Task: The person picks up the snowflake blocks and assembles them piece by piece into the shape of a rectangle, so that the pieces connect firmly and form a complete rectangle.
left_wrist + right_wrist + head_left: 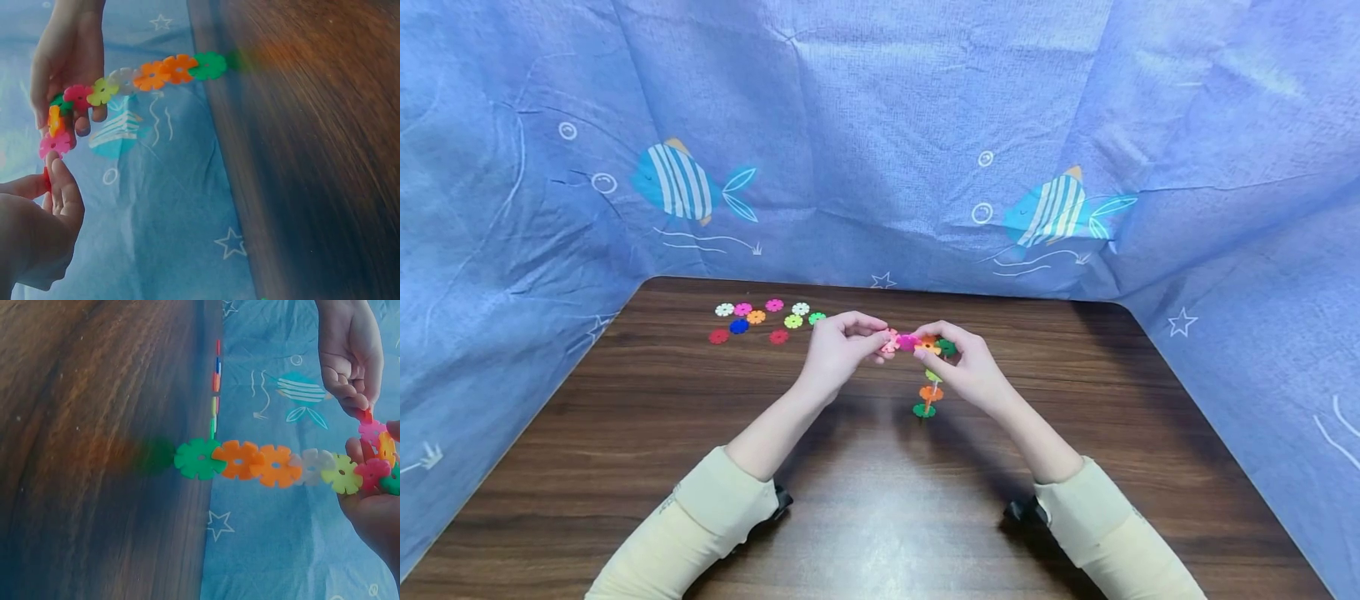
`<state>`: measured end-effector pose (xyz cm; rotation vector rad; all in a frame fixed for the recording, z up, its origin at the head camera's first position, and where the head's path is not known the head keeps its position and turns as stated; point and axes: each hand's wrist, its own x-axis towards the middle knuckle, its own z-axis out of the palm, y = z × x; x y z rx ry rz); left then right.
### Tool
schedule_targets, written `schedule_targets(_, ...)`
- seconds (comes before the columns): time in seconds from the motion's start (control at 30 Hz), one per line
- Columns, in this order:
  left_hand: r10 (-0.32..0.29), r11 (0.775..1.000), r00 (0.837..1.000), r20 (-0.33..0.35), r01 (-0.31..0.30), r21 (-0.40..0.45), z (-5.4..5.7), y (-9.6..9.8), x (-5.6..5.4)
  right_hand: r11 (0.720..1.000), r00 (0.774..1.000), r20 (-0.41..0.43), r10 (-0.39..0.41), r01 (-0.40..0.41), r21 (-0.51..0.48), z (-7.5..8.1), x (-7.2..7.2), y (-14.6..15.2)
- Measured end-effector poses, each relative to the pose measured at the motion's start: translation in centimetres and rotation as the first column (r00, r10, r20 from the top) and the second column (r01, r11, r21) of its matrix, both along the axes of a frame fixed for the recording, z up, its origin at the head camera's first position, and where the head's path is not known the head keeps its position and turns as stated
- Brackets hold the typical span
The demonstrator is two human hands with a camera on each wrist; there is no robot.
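My left hand (835, 354) pinches a red flower-shaped interlocking disc (47, 179) between thumb and fingers. That disc meets the edge of a magenta disc (907, 342), the end piece of a chain of joined plastic discs. Beside it, my right hand (966, 367) grips the chain near an orange disc (928, 344) and a dark green one (946, 347). From the right hand the rest of the chain hangs down: pink-red (373, 474), yellow-green (342, 474), clear white (315, 466), two orange (275, 465), then a green disc (200, 459) lowest. The right fingers partly hide the upper pieces.
Several loose discs in white, pink, orange, blue, red, yellow and green lie at the table's back left, among them a blue disc (739, 327) and a red disc (778, 337). A blue fish-print cloth (880, 150) surrounds the dark wooden table (662, 400).
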<state>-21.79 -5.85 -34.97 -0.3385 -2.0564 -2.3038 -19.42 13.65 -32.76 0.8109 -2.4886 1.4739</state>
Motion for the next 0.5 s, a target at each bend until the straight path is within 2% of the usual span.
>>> schedule_targets(0.2, 0.004, 1.0, 0.999, 0.044, -0.004, 0.018, 0.35, 0.16, 0.31, 0.999, 0.999, -0.006, -0.045, 0.045, 0.022, 0.33, 0.32, -0.33)
schedule_targets(0.5, 0.048, 0.998, 0.997, 0.063, -0.05, 0.023, 0.41, 0.51, 0.43, 0.998, 0.998, -0.04, -0.042, 0.044, 0.04, -0.09, 0.12, -0.26)
